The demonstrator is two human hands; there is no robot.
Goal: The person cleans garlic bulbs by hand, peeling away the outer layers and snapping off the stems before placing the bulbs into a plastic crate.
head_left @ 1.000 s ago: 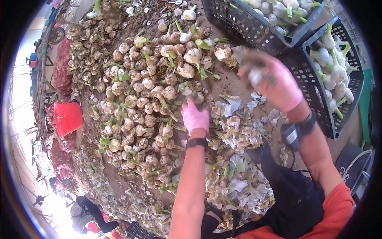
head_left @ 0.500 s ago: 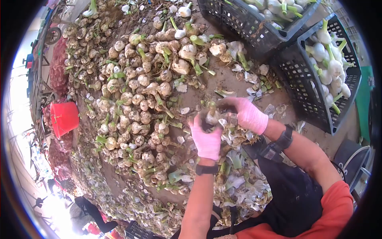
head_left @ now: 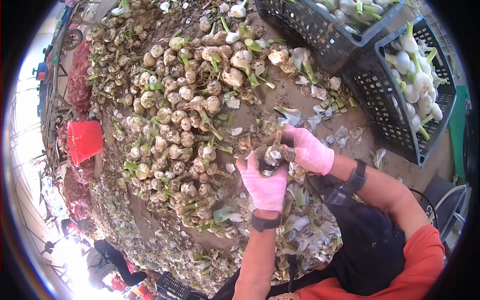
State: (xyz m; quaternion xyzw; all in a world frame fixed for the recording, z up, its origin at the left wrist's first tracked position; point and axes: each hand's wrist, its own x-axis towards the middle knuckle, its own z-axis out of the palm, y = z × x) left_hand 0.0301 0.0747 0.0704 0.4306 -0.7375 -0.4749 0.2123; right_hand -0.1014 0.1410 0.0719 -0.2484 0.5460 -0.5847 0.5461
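A garlic bulb with dirty outer skin sits between my two gloved hands. My left hand, in a pink glove with dark soiled fingertips, curls around the bulb from below. On its other side my right hand, gloved the same way, presses its fingers against the bulb. Its short stem points away from me. Loose peeled skins lie beneath both hands. Past my left hand spreads a heap of unpeeled garlic bulbs, brown with soil, some with green stems.
Two black plastic crates at the upper right hold clean white garlic bulbs. A red bucket stands at the left beside red mesh sacks. Another person is at the lower left.
Both hands have come closer together around the garlic bulb and sit slightly lower. The bulb has turned in the fingers. The whole view has shifted a little.
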